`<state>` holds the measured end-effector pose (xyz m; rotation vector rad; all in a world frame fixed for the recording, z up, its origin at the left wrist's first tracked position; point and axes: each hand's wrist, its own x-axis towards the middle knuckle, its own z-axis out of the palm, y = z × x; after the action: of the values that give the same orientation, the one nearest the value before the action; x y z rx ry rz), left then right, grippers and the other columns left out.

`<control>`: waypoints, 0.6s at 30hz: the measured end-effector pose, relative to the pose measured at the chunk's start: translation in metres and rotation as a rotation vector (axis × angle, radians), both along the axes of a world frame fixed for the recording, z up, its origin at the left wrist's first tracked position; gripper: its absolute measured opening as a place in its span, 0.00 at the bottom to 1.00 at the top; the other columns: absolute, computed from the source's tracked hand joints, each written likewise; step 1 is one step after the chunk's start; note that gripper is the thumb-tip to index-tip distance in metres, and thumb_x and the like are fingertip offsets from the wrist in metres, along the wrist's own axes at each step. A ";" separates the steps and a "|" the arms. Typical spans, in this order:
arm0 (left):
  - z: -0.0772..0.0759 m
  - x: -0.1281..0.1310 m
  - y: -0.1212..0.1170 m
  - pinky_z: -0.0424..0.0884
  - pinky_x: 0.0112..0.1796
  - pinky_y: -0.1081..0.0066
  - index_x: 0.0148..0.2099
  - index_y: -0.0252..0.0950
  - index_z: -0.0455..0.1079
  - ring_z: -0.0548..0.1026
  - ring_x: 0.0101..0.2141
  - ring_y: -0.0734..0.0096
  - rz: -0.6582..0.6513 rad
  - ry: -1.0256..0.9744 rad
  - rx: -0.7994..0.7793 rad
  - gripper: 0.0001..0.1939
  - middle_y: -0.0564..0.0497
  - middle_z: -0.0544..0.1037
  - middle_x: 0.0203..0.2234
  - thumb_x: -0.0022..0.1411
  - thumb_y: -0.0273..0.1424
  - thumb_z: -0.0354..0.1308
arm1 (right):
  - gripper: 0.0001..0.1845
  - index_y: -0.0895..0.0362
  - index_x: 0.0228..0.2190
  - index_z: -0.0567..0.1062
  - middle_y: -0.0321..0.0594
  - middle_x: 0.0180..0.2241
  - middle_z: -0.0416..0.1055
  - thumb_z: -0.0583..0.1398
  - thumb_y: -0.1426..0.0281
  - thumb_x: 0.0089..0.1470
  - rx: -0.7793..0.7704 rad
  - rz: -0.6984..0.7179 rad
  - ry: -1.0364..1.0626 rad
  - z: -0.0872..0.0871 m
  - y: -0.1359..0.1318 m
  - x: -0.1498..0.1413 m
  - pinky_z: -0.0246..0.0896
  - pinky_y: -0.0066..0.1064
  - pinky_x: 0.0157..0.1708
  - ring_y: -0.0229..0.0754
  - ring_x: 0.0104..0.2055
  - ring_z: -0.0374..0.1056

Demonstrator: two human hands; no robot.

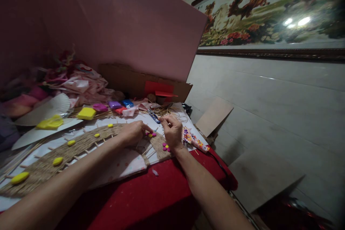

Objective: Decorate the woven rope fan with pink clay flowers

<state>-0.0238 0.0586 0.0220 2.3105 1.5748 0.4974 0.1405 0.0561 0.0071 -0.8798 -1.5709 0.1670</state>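
A curved band of woven straw (81, 143) lies on white paper on a red-covered table (151, 201). Yellow clay blobs (57, 160) dot the band, and small pink and yellow clay flowers (166, 147) sit near its right end. My left hand (132, 132) rests on the band with its fingers curled, the fingertips at a pink flower (151, 134). My right hand (172, 129) hovers just right of it, with thumb and fingers pinched together; what they hold is too small to make out.
Blocks of clay in yellow (86, 113), pink, purple and blue (127, 103) lie behind the band. Blue-handled scissors (155, 117) lie near my fingers. A floral fabric piece (194, 140) sits at the table's right edge. A cardboard box (145, 84) and pink cloth stand at the back.
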 end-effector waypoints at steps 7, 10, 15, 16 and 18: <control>-0.001 0.000 -0.002 0.61 0.31 0.66 0.45 0.45 0.76 0.73 0.32 0.57 0.005 0.043 0.042 0.24 0.41 0.77 0.32 0.51 0.23 0.46 | 0.14 0.57 0.21 0.72 0.36 0.22 0.65 0.56 0.66 0.55 0.005 -0.009 -0.008 0.001 -0.001 0.000 0.54 0.28 0.27 0.37 0.27 0.60; -0.003 -0.001 -0.002 0.61 0.30 0.67 0.45 0.47 0.76 0.73 0.30 0.60 -0.020 0.090 0.053 0.25 0.44 0.77 0.29 0.51 0.22 0.45 | 0.14 0.57 0.21 0.71 0.36 0.22 0.65 0.56 0.66 0.55 0.008 0.001 -0.001 0.001 -0.001 0.000 0.54 0.28 0.27 0.37 0.27 0.60; -0.004 -0.004 0.004 0.61 0.30 0.68 0.46 0.41 0.75 0.73 0.32 0.61 0.072 -0.040 0.111 0.20 0.44 0.77 0.32 0.53 0.27 0.49 | 0.13 0.58 0.21 0.72 0.37 0.23 0.65 0.57 0.67 0.55 0.009 0.007 0.008 0.001 -0.001 0.000 0.54 0.28 0.27 0.37 0.27 0.60; -0.003 -0.005 0.004 0.61 0.30 0.69 0.45 0.39 0.75 0.72 0.31 0.62 0.127 -0.123 0.124 0.19 0.44 0.77 0.32 0.54 0.30 0.50 | 0.13 0.58 0.21 0.72 0.37 0.23 0.65 0.57 0.67 0.55 0.007 0.007 0.011 0.001 -0.001 0.000 0.54 0.28 0.27 0.37 0.27 0.60; 0.001 -0.007 0.002 0.62 0.28 0.70 0.42 0.35 0.75 0.71 0.27 0.65 0.228 -0.366 0.112 0.17 0.46 0.76 0.27 0.53 0.35 0.52 | 0.13 0.58 0.22 0.72 0.37 0.23 0.65 0.56 0.66 0.55 0.000 0.006 0.019 0.002 -0.002 0.000 0.54 0.28 0.27 0.37 0.28 0.60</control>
<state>-0.0308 0.0610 0.0234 1.9747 1.6620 1.0225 0.1409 0.0537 0.0093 -0.8706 -1.5562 0.1790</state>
